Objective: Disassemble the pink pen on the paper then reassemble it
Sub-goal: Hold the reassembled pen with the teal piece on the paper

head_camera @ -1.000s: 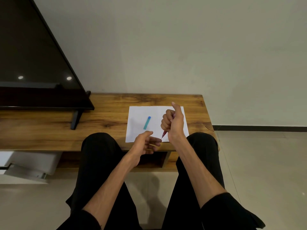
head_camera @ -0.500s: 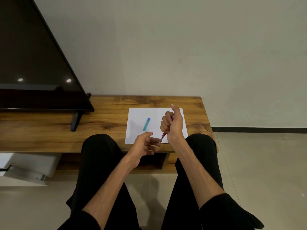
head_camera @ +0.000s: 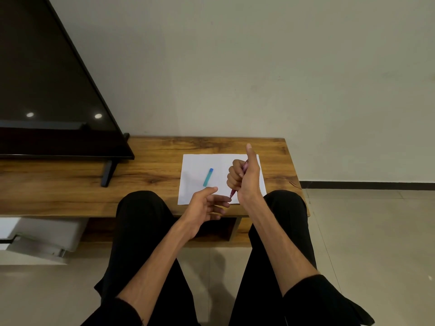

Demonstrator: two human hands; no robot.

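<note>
On the white paper (head_camera: pixel 200 161) that lies on the table (head_camera: pixel 150 165), a small teal cap-like piece (head_camera: pixel 208 177) rests by itself, left of both hands. The left hand (head_camera: pixel 203 204) is loosely open and holds nothing I can make out, its fingertips just beside the tip of the pink pen (head_camera: pixel 233 192). The right hand (head_camera: pixel 244 177) grips the pen's barrel in a fist over the paper, thumb straight up; the pen looks light, stiff and slick, so hold the barrel firmly and pinch the tip section.
</note>
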